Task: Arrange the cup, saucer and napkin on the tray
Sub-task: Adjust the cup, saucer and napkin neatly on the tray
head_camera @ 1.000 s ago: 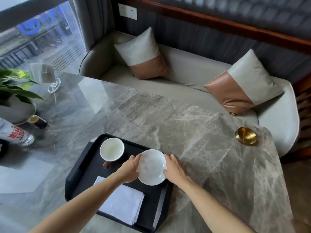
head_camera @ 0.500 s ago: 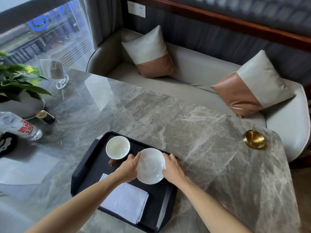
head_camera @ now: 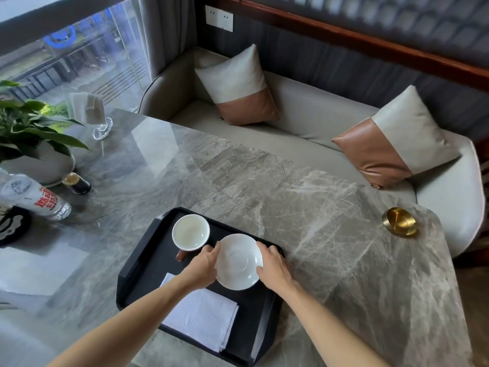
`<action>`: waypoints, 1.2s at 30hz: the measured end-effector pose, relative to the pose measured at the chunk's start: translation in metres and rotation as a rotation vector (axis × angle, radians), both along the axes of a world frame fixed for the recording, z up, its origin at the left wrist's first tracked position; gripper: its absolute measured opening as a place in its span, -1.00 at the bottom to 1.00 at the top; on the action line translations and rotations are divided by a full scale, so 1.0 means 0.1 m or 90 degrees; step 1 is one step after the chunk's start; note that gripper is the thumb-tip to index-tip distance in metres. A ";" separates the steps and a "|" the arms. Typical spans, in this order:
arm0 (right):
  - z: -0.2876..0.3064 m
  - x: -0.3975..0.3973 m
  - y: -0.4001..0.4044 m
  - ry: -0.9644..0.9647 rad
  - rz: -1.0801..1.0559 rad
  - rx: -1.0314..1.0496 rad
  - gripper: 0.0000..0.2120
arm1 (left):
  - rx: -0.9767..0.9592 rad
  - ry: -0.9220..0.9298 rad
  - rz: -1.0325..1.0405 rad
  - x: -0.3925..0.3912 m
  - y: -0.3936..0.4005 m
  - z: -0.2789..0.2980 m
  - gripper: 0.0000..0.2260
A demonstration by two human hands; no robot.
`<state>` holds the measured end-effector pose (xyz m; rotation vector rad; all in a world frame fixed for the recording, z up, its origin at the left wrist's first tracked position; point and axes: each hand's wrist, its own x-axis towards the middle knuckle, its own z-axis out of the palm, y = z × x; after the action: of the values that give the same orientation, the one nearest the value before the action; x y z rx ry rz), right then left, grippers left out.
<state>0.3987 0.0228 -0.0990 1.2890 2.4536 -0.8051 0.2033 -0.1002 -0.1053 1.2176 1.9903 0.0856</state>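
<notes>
**Both hands hold the saucer on the tray**

The white saucer (head_camera: 238, 260) sits between the two hands, in the far right part of the black tray (head_camera: 137, 263). The fingers of the left hand (head_camera: 202, 267) curl around the saucer's left rim, thumb on top near the far edge. The fingers of the right hand (head_camera: 274, 264) close on the right rim, the fingertips pressed against the edge. Whether the saucer rests flat on the tray floor or is held a little above it cannot be told.

Just beyond the left fingers stands the white cup (head_camera: 190, 231), empty and upright in the far left part of the tray. Its rim is close to the saucer's rim but apart from it. A brown handle or foot (head_camera: 180, 255) shows under the cup, right beside the left knuckles.

Behind the left wrist, toward the person, lies the folded white napkin (head_camera: 203, 316), flat on the near part of the tray and partly covered by the left forearm.

The tray rests on a grey marble table (head_camera: 291, 197). Well to the right of the right fingers sits a small gold dish (head_camera: 399, 221). Far to the left of the left fingers are a clear bottle (head_camera: 34, 198) lying on its side, a small dark jar (head_camera: 76, 182), a potted plant (head_camera: 31, 133) and a clear card stand (head_camera: 88, 112). Beyond the table runs a grey sofa (head_camera: 317, 120) with two cushions.
</notes>
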 end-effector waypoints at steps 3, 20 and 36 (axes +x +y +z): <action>0.00 0.01 -0.06 0.003 -0.005 0.003 -0.34 | 0.006 -0.006 -0.009 -0.01 -0.02 0.02 -0.28; 0.05 0.17 -0.80 0.074 -0.137 0.003 -0.37 | 0.051 0.017 -0.072 -0.34 -0.67 0.05 -0.49; -0.14 0.01 -2.13 0.031 -0.334 -0.003 -0.48 | 0.129 0.071 -0.104 -0.69 -1.55 -0.11 -0.61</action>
<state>0.3996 -0.1899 -0.1134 1.9695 2.1592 -0.9631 0.1344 -0.2556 -0.1161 1.5391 2.0061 0.1432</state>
